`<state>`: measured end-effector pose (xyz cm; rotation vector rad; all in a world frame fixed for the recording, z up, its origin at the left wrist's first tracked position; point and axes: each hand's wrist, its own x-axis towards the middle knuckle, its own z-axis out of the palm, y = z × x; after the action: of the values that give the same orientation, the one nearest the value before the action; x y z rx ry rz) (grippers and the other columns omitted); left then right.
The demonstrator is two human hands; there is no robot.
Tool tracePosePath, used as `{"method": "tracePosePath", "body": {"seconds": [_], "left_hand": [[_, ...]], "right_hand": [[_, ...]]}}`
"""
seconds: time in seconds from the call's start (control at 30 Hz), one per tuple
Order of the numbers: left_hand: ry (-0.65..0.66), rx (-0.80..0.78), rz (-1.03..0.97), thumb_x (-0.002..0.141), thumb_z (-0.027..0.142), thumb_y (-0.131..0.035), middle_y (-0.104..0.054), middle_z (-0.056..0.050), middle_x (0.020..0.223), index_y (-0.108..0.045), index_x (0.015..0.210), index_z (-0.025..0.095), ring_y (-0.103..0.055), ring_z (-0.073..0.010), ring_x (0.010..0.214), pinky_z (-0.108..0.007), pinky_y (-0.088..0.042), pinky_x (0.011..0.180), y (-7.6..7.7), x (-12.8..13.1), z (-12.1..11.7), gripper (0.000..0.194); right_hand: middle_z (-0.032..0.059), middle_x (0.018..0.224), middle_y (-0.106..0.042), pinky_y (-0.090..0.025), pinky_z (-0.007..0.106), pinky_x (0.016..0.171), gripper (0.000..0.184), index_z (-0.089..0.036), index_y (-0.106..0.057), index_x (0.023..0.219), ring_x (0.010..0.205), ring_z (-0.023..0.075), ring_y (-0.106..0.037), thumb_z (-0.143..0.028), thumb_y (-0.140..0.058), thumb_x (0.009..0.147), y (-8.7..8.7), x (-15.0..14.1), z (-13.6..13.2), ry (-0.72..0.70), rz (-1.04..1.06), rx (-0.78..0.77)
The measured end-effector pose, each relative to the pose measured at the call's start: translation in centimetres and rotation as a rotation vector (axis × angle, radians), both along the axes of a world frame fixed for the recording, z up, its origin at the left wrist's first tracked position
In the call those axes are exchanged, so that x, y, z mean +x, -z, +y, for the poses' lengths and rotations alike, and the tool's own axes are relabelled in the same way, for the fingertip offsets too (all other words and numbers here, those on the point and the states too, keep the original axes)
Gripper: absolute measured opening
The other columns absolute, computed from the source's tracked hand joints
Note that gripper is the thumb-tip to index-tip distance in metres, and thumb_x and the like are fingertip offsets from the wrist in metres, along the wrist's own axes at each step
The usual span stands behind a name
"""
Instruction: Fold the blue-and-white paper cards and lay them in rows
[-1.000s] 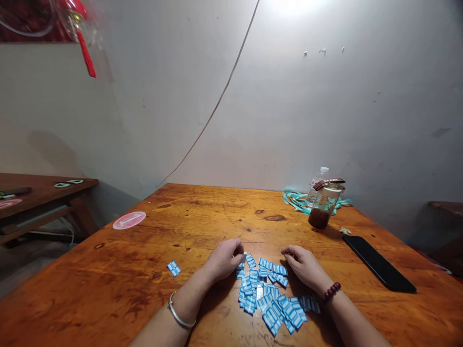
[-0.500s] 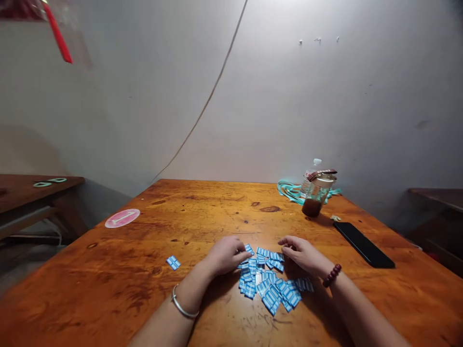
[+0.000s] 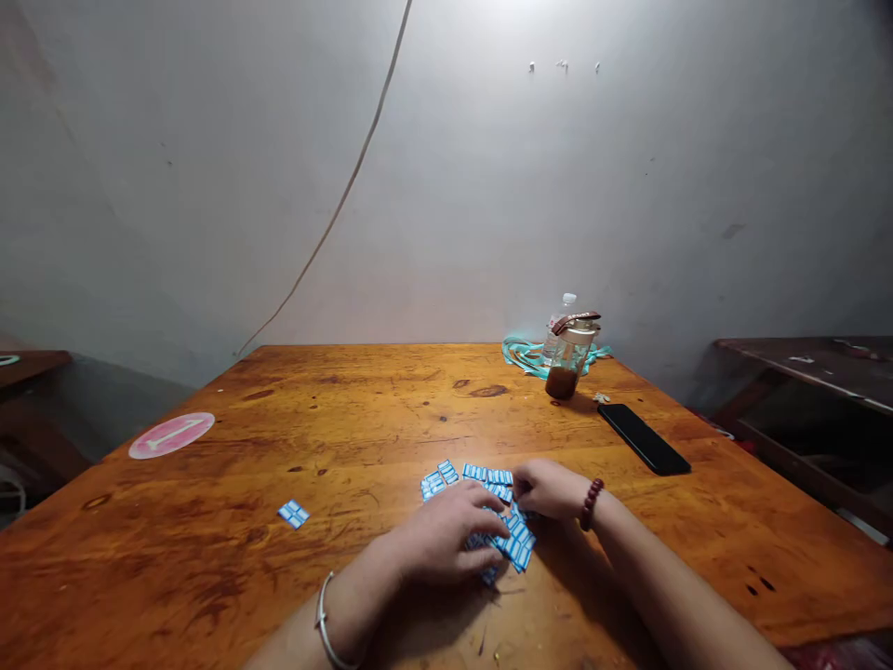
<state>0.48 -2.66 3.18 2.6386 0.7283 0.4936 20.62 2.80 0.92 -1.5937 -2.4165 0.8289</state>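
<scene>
Small blue-and-white patterned cards (image 3: pixel 518 540) lie in a loose, overlapping pile near the front middle of the wooden table (image 3: pixel 363 391). My left hand (image 3: pixel 450 532), with a silver bangle at its wrist, reaches over the pile, its fingers spread and covering part of it. My right hand (image 3: pixel 551 489), wearing a dark red bead bracelet (image 3: pixel 592 503), is closed at the pile's right edge; its fingertips are bent down and hide anything they may hold. One card (image 3: pixel 293 514) lies apart, left of my left hand.
A black phone (image 3: pixel 643 438) lies on the right. Behind it stand a drink bottle (image 3: pixel 568 365) with brown liquid and a clear plastic bottle (image 3: pixel 564 312), with turquoise straps (image 3: pixel 525 355) around them. A pink round sticker (image 3: pixel 171 435) marks the table's left side.
My left hand has come over the pile with its fingers spread. My right hand has closed in at the pile's right edge, and the cards are drawn closer together. The view has turned right.
</scene>
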Motion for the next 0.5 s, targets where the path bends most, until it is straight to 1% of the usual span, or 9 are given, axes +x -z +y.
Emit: {"method": "tracePosePath", "body": {"seconds": [0.07, 0.13, 0.2, 0.27, 0.37, 0.43, 0.5], "left_hand": [[0.024, 0.011, 0.053, 0.074, 0.030, -0.053, -0.057, -0.001, 0.093, -0.062, 0.085, 0.026, -0.049, -0.0168, 0.087, -0.028, -0.034, 0.080, 0.1, 0.3, -0.3, 0.015], [-0.007, 0.020, 0.095, 0.074, 0.030, -0.053, -0.058, -0.001, 0.086, -0.063, 0.081, 0.025, -0.049, -0.0161, 0.082, -0.028, -0.034, 0.076, 0.5, 0.0, 0.0, 0.013], [-0.063, 0.031, 0.117, 0.075, 0.030, -0.052, -0.057, -0.001, 0.080, -0.063, 0.075, 0.022, -0.049, -0.0149, 0.077, -0.026, -0.034, 0.072, 0.8, -0.8, 0.7, 0.013], [-0.113, 0.033, 0.131, 0.076, 0.030, -0.050, -0.055, -0.001, 0.072, -0.060, 0.065, 0.019, -0.048, -0.0131, 0.070, -0.024, -0.034, 0.066, 1.1, -1.5, 1.6, 0.020], [-0.167, 0.033, 0.128, 0.078, 0.029, -0.046, -0.053, 0.000, 0.066, -0.054, 0.056, 0.016, -0.045, -0.0109, 0.063, -0.023, -0.032, 0.060, 1.4, -2.2, 2.4, 0.027], [-0.200, 0.031, 0.111, 0.079, 0.029, -0.045, -0.052, 0.000, 0.066, -0.053, 0.056, 0.016, -0.044, -0.0105, 0.061, -0.023, -0.032, 0.058, 1.5, -2.2, 2.5, 0.028], [-0.242, 0.026, 0.094, 0.079, 0.028, -0.045, -0.052, 0.000, 0.067, -0.053, 0.058, 0.016, -0.044, -0.0109, 0.063, -0.023, -0.032, 0.058, 1.5, -2.2, 2.6, 0.026]], "right_hand": [[-0.0016, 0.053, -0.055, -0.026, 0.018, 0.044, 0.007, -0.015, -0.058, 0.059, 0.050, 0.0088, -0.044, -0.013, -0.052, 0.055, 0.3, -1.1, 1.0, 0.012, 0.048, 0.003], [-0.0018, 0.055, -0.053, -0.027, 0.017, 0.043, 0.006, -0.015, -0.056, 0.061, 0.050, 0.0079, -0.043, -0.014, -0.051, 0.058, 0.7, -1.6, 1.7, 0.031, 0.106, 0.009], [-0.0020, 0.058, -0.052, -0.028, 0.015, 0.043, 0.007, -0.014, -0.054, 0.065, 0.051, 0.0070, -0.043, -0.014, -0.048, 0.062, 1.1, -1.2, 2.0, 0.050, 0.164, 0.014], [-0.0020, 0.061, -0.051, -0.029, 0.015, 0.045, 0.009, -0.014, -0.053, 0.072, 0.053, 0.0065, -0.043, -0.015, -0.045, 0.067, 1.2, -0.3, 1.9, 0.073, 0.208, 0.024], [-0.0024, 0.063, -0.050, -0.031, 0.015, 0.046, 0.012, -0.015, -0.051, 0.080, 0.054, 0.0070, -0.042, -0.023, -0.048, 0.071, 1.0, 0.6, 1.4, 0.105, 0.306, 0.044], [-0.0027, 0.064, -0.050, -0.032, 0.016, 0.047, 0.016, -0.016, -0.052, 0.082, 0.055, 0.0076, -0.043, -0.027, -0.050, 0.071, 0.6, 0.2, 0.6, 0.058, 0.373, 0.005], [-0.0023, 0.066, -0.051, -0.033, 0.017, 0.050, 0.016, -0.017, -0.053, 0.083, 0.056, 0.0084, -0.044, -0.028, -0.051, 0.071, 0.4, -0.9, -0.3, -0.038, 0.364, -0.014]]}}
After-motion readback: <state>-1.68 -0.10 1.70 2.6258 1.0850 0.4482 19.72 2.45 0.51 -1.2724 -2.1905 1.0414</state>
